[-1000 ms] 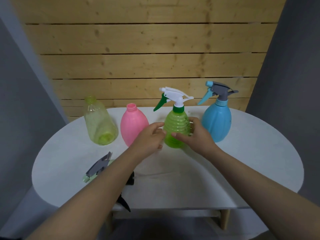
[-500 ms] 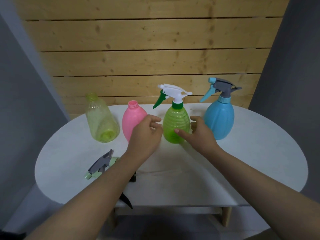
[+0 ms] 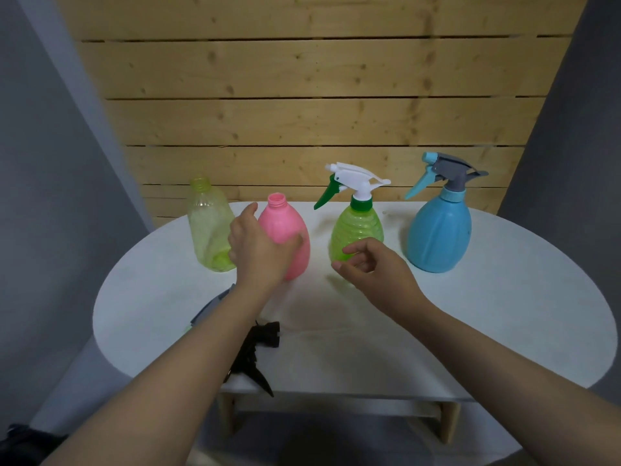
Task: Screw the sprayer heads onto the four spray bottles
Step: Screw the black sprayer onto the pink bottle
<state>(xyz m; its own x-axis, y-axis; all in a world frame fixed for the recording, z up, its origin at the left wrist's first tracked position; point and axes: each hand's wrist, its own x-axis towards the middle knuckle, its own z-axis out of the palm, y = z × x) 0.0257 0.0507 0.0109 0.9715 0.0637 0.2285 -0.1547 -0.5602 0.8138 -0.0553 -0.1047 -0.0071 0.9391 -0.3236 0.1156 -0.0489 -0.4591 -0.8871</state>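
Both hands have left the green bottle [image 3: 357,230]: left hand [image 3: 258,248] now grips the pink bottle [image 3: 285,237] just left of it, right hand [image 3: 373,270] hangs loosely curled, empty. Nearer lies a black sprayer head [image 3: 258,348] on the white table [image 3: 504,314]; behind, a plank wall [image 3: 302,112].

We see left hand [image 3: 258,250] gripping the capless pink bottle [image 3: 291,242], right hand [image 3: 373,269] loosely curled just before the capped green bottle [image 3: 358,230], on the counter [image 3: 504,314].
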